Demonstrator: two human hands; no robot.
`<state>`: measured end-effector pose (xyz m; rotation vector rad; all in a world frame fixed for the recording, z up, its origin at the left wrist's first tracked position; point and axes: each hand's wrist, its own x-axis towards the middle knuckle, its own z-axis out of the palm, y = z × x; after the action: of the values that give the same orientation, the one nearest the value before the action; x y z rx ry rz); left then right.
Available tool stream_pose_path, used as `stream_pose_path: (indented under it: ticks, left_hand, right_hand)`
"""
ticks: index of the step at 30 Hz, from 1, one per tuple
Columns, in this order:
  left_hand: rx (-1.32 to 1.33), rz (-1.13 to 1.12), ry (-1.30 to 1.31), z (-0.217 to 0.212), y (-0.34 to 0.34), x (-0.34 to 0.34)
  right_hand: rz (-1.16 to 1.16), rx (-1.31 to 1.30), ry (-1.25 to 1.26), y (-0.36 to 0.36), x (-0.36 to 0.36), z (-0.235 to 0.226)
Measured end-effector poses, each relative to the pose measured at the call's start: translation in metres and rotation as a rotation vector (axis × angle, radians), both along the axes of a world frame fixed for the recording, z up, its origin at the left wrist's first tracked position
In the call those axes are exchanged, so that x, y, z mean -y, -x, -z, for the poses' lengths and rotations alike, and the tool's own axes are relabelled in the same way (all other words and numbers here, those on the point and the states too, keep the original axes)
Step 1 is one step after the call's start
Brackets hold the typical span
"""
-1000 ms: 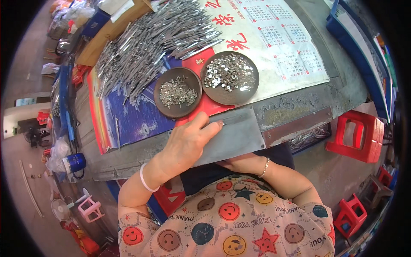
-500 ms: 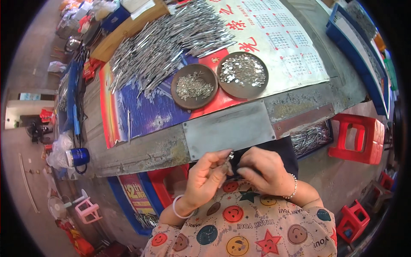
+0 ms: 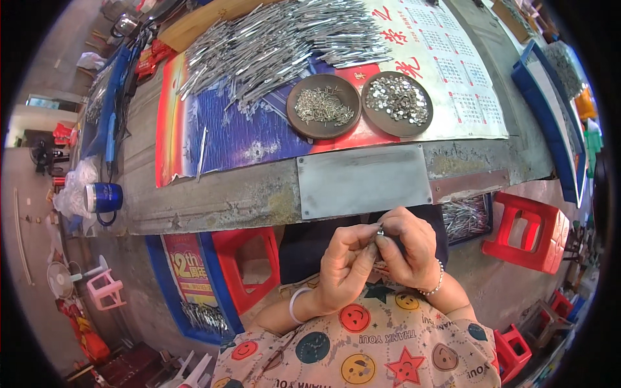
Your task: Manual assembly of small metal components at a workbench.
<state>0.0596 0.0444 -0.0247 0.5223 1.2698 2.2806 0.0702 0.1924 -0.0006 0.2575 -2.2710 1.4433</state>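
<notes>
A small metal piece [image 3: 380, 231] sits pinched between our left hand [image 3: 343, 265] and right hand [image 3: 407, 249], just below the table [image 3: 213, 197] edge.

I have just one view, from the head camera, a wide fisheye looking steeply down and slightly forward. It sits close above the left hand [image 3: 344, 271] and right hand [image 3: 407, 249], which meet low in the middle of the frame. The bench [image 3: 259, 200] fills the upper half, its straight edges bowing toward the rim. Floor and red stools [image 3: 527, 229] curve round the sides.
</notes>
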Motion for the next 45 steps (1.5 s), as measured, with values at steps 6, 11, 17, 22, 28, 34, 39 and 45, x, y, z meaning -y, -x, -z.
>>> stream_pose_path:
  ticks: [6, 11, 17, 22, 28, 34, 39, 45]
  left_hand:
    - [-0.193, -0.122, 0.01, -0.001, -0.006, -0.001]
    - [-0.104, -0.123, -0.022, 0.002, -0.01, -0.004]
    - [-0.065, -0.164, -0.052, 0.02, -0.01, -0.009]
    - [-0.123, -0.174, 0.011, 0.013, -0.01, -0.012]
    - [-0.109, -0.16, -0.024, 0.015, -0.009, -0.008]
    - [-0.023, -0.153, -0.011, 0.02, -0.012, -0.009]
    - [-0.023, -0.157, 0.008, 0.016, -0.013, -0.013]
    - [-0.12, -0.193, -0.026, 0.01, -0.01, -0.01]
  right_hand:
    - [0.001, -0.138, -0.007, 0.007, 0.002, 0.001]
    - [0.12, -0.248, -0.075, 0.007, 0.01, 0.018]
    - [0.147, -0.096, -0.116, 0.005, 0.017, 0.022]
    - [0.138, 0.106, 0.312, 0.004, 0.017, 0.02]
    - [0.056, -0.25, 0.237, 0.01, 0.017, 0.037]
    - [0.021, -0.264, 0.089, 0.006, 0.015, 0.042]
    - [0.212, -0.149, 0.167, -0.003, 0.028, 0.045]
    - [0.007, 0.377, 0.506, -0.01, 0.007, 0.009]
